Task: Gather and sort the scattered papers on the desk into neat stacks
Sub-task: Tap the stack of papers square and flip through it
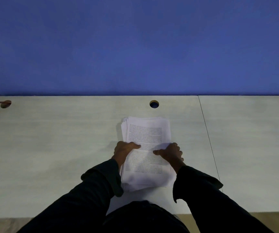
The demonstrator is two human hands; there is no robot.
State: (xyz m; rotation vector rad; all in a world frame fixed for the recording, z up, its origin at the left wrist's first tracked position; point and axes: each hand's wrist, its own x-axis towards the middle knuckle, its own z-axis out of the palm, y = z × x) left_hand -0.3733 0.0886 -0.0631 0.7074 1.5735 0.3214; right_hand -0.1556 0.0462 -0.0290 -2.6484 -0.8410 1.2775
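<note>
Now both hands clasp the paper stack sides.

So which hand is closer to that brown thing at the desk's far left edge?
Left. The left hand grips the white paper stack's left side, nearer the brown object; the right hand holds its right side.

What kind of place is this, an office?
Probably an office workstation: a pale desk with a round cable hole, a blue partition behind it, and a stack of printed papers.
</note>
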